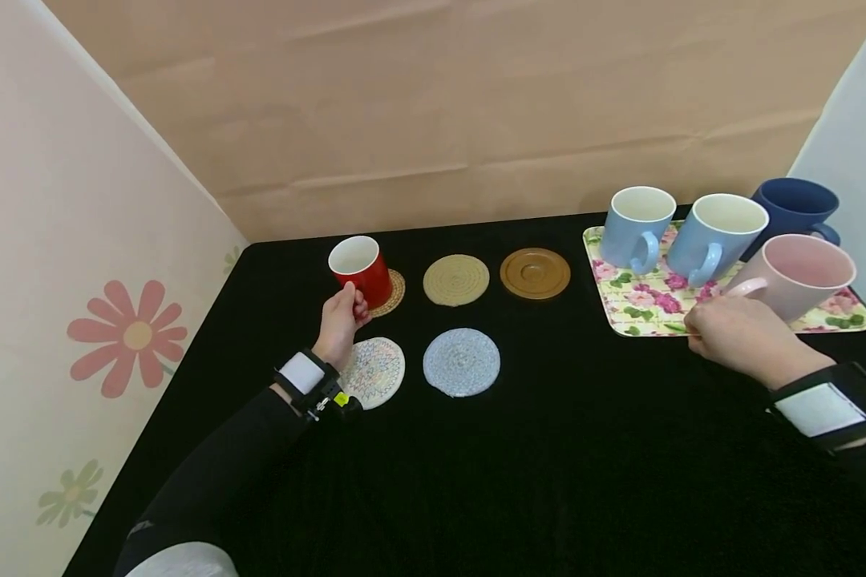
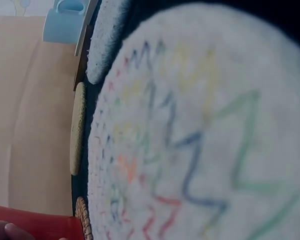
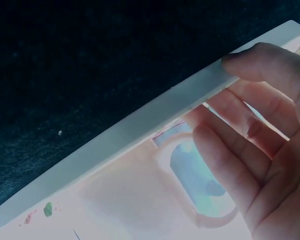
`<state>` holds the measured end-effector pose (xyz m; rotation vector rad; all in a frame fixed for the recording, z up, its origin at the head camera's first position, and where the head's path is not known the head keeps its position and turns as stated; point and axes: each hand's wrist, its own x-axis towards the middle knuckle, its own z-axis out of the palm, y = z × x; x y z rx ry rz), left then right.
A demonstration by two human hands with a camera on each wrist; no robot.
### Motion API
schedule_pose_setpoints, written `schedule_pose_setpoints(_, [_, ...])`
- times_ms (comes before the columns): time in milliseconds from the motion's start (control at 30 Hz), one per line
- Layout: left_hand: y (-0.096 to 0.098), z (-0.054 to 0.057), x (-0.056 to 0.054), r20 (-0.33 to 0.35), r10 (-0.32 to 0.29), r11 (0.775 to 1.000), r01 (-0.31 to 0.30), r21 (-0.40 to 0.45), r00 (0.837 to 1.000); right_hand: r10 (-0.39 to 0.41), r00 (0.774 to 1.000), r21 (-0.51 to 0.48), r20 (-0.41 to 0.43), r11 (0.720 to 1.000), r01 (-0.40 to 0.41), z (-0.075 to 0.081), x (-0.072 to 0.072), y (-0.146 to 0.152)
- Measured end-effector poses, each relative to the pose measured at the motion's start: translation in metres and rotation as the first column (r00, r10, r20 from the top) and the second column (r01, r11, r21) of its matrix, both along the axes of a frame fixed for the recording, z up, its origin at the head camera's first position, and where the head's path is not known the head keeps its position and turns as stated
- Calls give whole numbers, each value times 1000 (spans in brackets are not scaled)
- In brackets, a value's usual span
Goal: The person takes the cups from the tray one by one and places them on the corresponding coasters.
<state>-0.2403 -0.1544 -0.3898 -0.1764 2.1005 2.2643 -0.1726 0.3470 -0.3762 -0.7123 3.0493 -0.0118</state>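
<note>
Tabletop (image 1: 520, 465): left fingers (image 1: 346, 300) tight on red mug (image 1: 375, 277) (right fingers (image 3: 225, 162) loose near pink mug (image 1: 797, 286))

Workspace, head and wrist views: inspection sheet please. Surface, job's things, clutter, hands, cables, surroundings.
Surface: black cloth.
Job's things: red mug at small woven coaster, exact seating unclear; tan coaster, brown coaster, pale blue coaster and multicoloured coaster bear no mugs; floral tray holds two light blue mugs, dark blue mug, pink mug.
Clutter: one pale speck.
Hands: left hand grips red mug; right hand has its thumb against the tray's rim, fingers near the pink mug's handle; firm grip unclear.
Cables: nothing seen.
Surroundings: brown backdrop, flower-patterned left wall, pale right wall.
</note>
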Motion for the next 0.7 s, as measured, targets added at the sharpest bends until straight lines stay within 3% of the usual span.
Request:
schedule_pose_setpoints(333, [8,4,1,-1,53,998,-53,-29,999,-1,1000,-1,-13,1000,1,1,1,1])
schedule_pose_setpoints(700, [9,3,2,7,62,998,-62,-23,998,-2,1000,1,-8,1000,2,1,2,0])
